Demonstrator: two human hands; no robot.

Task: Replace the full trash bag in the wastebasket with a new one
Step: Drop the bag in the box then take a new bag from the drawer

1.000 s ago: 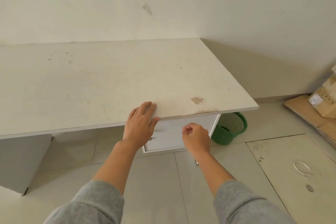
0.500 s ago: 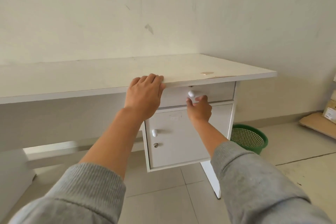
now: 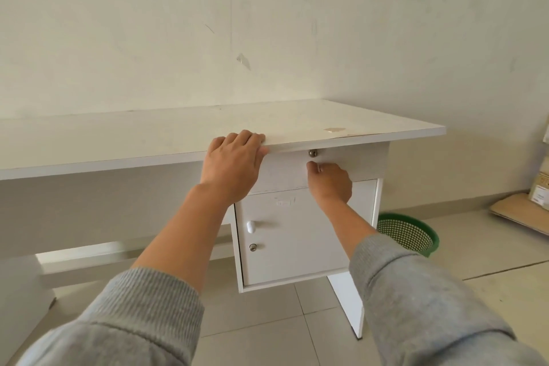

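Observation:
A green mesh wastebasket [image 3: 416, 236] stands on the floor to the right of the white desk, partly hidden behind the desk's side panel; no bag shows in it. My left hand [image 3: 234, 163] rests on the front edge of the desktop [image 3: 148, 137], fingers curled over it. My right hand [image 3: 329, 181] grips the knob of the drawer [image 3: 365, 160] under the desktop, just below its keyhole; the knob itself is hidden by the fingers.
Below the drawer is a cupboard door [image 3: 297, 232] with a white knob and a lock. Flattened cardboard and boxes [image 3: 523, 208] lie on the floor at the far right against the wall. Tiled floor spreads in front of the desk.
My view has dropped from above the desktop to level with the drawer. My right hand has risen from below the desk to the drawer knob and closed on it. My left hand stays on the desk edge.

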